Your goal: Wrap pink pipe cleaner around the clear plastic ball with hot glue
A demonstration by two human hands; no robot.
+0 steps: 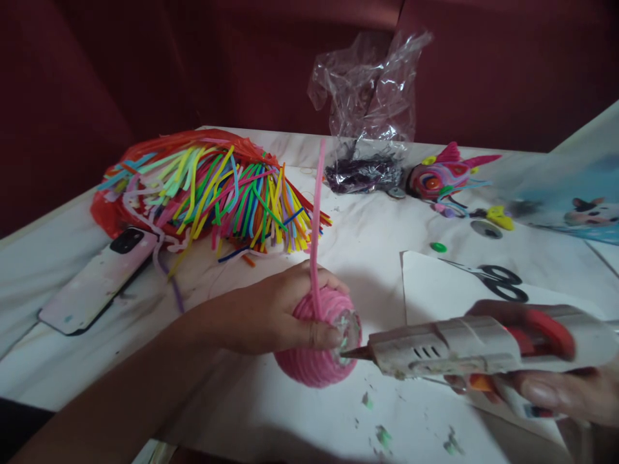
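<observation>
The left hand is clamped on the pink ball over the desk, at lower centre of the frame. The ball looks light, its fuzzy windings soft and grippy, probably over a firmer core; the round sides seem best to hold. Its bare end faces right, so its short axis runs roughly left to right; the bendy pink strip points up. At lower right, apart from the left, the right hand grips the stiff, bulkier glue gun, nozzle leftward; its handle is the safe hold.
</observation>
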